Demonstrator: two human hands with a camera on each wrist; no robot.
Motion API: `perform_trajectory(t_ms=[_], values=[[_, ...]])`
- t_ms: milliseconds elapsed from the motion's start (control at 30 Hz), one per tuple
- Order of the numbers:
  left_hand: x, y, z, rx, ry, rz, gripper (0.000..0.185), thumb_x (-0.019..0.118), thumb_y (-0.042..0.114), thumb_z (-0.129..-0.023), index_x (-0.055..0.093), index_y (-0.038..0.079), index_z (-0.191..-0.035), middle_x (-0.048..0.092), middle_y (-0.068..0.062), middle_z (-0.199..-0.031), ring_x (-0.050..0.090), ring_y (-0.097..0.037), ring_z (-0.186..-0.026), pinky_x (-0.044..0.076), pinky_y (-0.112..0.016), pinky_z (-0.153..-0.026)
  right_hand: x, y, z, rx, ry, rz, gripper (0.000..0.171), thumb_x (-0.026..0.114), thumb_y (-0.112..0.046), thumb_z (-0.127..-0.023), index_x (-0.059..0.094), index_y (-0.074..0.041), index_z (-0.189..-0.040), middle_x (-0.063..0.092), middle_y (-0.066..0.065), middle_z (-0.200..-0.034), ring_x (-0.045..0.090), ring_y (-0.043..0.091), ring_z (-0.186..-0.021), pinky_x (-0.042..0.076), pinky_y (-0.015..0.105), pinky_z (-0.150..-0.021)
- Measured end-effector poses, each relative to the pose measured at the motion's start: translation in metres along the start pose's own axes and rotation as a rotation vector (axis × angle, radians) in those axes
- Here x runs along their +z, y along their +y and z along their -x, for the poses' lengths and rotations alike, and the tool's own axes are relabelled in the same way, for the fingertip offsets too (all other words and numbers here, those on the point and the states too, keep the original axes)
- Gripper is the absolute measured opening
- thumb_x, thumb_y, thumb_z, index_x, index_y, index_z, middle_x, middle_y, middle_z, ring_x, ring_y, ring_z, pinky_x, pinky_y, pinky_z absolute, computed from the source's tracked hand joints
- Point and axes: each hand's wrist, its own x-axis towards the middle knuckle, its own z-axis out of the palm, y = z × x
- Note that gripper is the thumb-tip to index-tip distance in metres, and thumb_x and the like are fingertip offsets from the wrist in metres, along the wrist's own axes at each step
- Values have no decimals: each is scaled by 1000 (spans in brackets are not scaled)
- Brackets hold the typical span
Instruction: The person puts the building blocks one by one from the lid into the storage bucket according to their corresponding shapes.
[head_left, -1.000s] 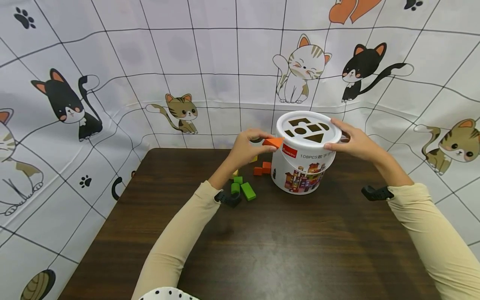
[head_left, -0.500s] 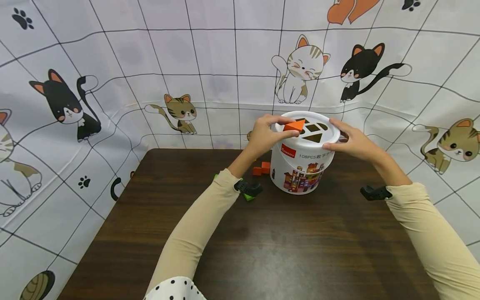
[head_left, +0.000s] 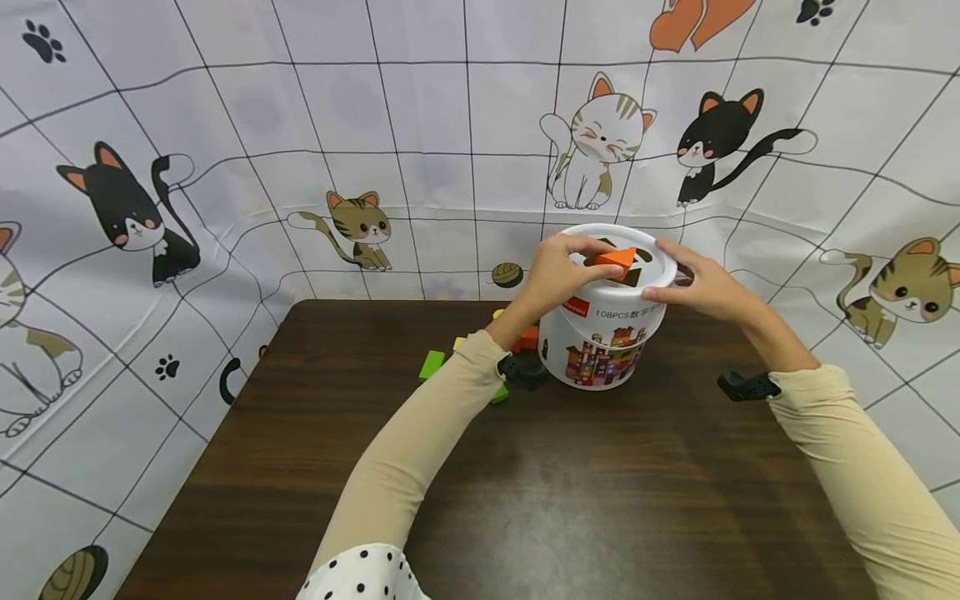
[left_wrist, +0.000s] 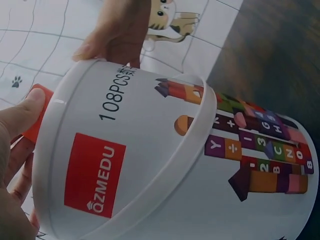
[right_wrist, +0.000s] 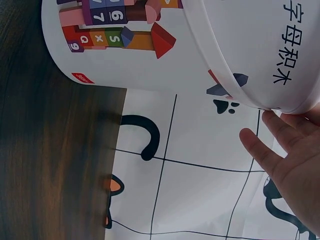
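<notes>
One white bucket [head_left: 603,337] stood right of centre in the head view, its lid [head_left: 656,262] pierced by shape holes. One orange triangular block [head_left: 617,257] sat over the lid, pinched in the left hand [head_left: 558,271], its point tilted toward the upper right. The right hand [head_left: 701,287] rested with loosely extended fingers against the lid's rim. About six loose blocks lay left of the bucket: two green [head_left: 432,364], some orange [head_left: 529,337] and yellow, partly hidden by the sleeve. The table [head_left: 600,500] was dark wood, backed by a cat-print curtain [head_left: 225,167].
</notes>
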Motion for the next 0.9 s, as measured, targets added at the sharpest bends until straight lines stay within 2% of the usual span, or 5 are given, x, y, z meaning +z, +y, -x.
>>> perform_trajectory(t_ms=[167, 367, 533, 733, 900], values=[[4, 1, -4, -53, -21, -31, 33, 86, 34, -83, 81, 15, -109, 79, 1, -102, 66, -6, -93, 46, -17, -81, 1, 0, 0, -8, 3, -8, 97, 76, -27, -92, 14, -10, -164, 28, 23, -165, 53, 43, -134, 42, 5, -84], [6, 3, -12, -111, -52, -74, 34, 86, 38, -82, 81, 18, -109, 80, 4, -100, 68, -5, -94, 45, -18, -84, 1, 0, 0, -9, 2, -12, 97, 76, -27, -92, 14, -9, -164, 28, 21, -166, 53, 41, -133, 43, 5, -84], [8, 4, -15, -125, -59, -168, 35, 85, 43, -81, 81, 23, -109, 80, 9, -100, 67, -1, -93, 44, -23, -92, 1, 0, 0, -11, 0, -18, 97, 75, -26, -93, 13, -9, -164, 25, 20, -167, 52, 42, -134, 44, 5, -84], [13, 5, -15, -125, -50, -245, 32, 85, 46, -80, 82, 28, -107, 79, 14, -101, 64, 0, -100, 31, -38, -115, 0, 0, 0, -7, 5, -11, 97, 75, -27, -93, 13, -9, -164, 25, 20, -167, 52, 41, -134, 44, 5, -84], [14, 6, -14, -143, -67, -264, 32, 82, 47, -83, 81, 29, -109, 79, 15, -102, 63, -3, -108, 27, -43, -116, 1, 0, 0, 1, 1, -1, 97, 75, -28, -93, 12, -12, -165, 28, 22, -165, 52, 41, -135, 42, 5, -84]])
